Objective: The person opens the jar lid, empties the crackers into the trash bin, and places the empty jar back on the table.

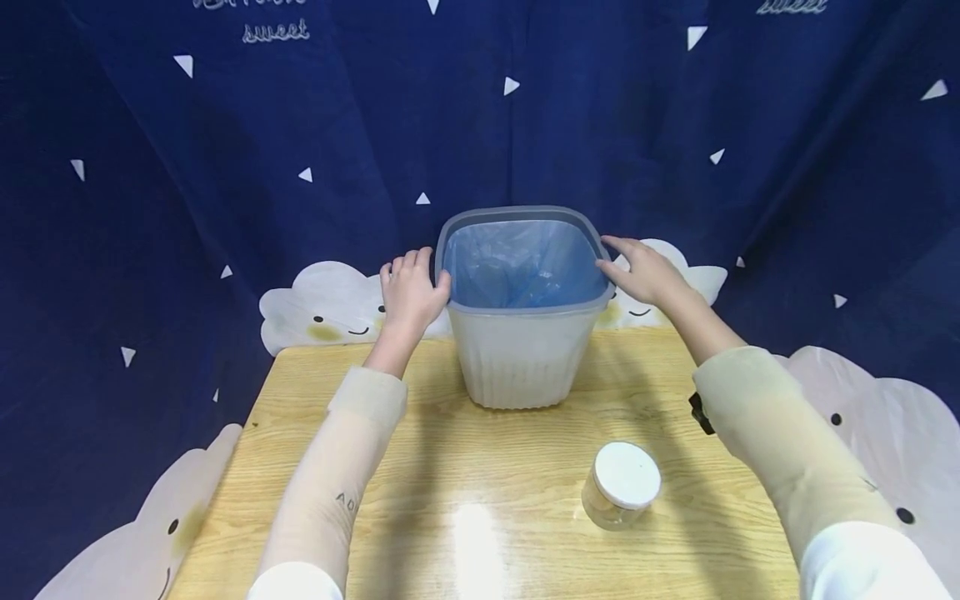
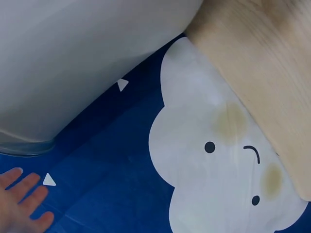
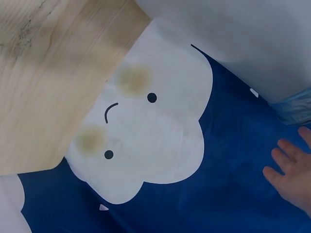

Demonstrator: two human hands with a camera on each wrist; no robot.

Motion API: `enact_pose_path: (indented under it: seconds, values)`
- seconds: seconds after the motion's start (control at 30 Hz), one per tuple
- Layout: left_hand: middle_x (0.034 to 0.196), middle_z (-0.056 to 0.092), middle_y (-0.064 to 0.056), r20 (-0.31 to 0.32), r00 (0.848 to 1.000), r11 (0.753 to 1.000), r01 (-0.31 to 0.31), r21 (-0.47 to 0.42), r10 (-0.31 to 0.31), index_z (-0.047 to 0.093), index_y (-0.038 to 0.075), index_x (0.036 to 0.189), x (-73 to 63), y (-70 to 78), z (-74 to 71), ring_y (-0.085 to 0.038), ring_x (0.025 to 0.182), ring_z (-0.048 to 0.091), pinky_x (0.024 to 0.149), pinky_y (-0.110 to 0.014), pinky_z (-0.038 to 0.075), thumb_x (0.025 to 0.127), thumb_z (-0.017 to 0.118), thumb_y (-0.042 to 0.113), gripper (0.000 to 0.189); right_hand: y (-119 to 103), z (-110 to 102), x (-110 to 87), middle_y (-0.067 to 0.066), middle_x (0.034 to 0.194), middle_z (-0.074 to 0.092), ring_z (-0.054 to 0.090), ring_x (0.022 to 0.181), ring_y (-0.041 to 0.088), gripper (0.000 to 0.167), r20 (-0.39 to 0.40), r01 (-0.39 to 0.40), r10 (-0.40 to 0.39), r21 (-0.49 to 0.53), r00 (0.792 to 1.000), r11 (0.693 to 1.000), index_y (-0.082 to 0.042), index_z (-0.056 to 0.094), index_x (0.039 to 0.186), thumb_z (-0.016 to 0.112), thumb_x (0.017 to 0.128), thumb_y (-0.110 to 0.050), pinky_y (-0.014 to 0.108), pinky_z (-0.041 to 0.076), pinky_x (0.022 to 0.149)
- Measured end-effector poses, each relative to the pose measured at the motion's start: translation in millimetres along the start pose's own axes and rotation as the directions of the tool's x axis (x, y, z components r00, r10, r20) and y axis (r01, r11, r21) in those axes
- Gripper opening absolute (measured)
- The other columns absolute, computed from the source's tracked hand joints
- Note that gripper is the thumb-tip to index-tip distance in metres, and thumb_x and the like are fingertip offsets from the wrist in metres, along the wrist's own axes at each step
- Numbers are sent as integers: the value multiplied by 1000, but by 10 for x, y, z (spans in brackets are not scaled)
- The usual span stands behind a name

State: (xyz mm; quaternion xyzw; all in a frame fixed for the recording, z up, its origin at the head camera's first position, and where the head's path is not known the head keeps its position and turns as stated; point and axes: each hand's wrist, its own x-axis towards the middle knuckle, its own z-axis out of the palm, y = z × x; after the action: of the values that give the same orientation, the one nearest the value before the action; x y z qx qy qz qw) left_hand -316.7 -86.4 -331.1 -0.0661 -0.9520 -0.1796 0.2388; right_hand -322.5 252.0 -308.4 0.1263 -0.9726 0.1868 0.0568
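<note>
A whitish plastic trash bin [image 1: 523, 358] with a grey rim stands upright at the table's far edge. A translucent blue bag [image 1: 517, 254] lines its inside. My left hand [image 1: 414, 287] is at the bin's left side, thumb right at the rim; the left wrist view shows its fingers [image 2: 33, 200] spread and fairly straight. On the opposite side, my right hand [image 1: 643, 271] has its fingertips close to the rim. Extended, parted fingers [image 3: 286, 158] of that hand also show in the right wrist view, just beyond the bag's folded edge [image 3: 296, 108].
A clear jar with a white lid [image 1: 627, 475] stands on the wooden table [image 1: 420, 500], nearer to me and right of the bin. Behind the table hangs a dark blue curtain [image 1: 360, 125] with white triangles and smiling clouds [image 1: 322, 304].
</note>
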Motion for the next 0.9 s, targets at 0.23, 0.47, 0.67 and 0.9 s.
enact_pose_path:
  seconds: [0.23,0.47,0.67,0.9]
  values:
    - [111,61,-13,-166,981,994,-106,-33,99,57,4,116,-98,-43,24,-31,103,52,94,-44,32,85,47,29,41,44,50,-110,23,142,33,28,130,40,60,-78,92,-86,84,993,992,-3,32,141,44,94,-39,53,22,105]
    - [109,62,-13,-230,964,988,-150,-43,136,58,3,114,-182,-68,13,-31,101,53,93,-44,33,84,47,28,41,83,78,-266,21,143,33,27,132,38,59,-131,155,-133,169,982,973,-6,31,142,46,94,-38,53,21,105]
    - [109,62,-13,-263,951,982,-184,-51,165,59,3,113,-258,-79,8,-31,101,53,94,-46,33,84,47,28,40,126,101,-428,19,142,34,28,131,36,55,-199,201,-158,220,967,955,-9,33,141,48,94,-33,53,23,105]
    - [107,63,-13,-315,929,972,-226,-69,194,60,3,110,-368,-92,1,-30,98,54,93,-44,34,83,47,29,39,207,206,-588,18,138,41,36,125,39,50,-295,245,-152,311,943,918,-4,40,136,54,92,-23,53,27,101]
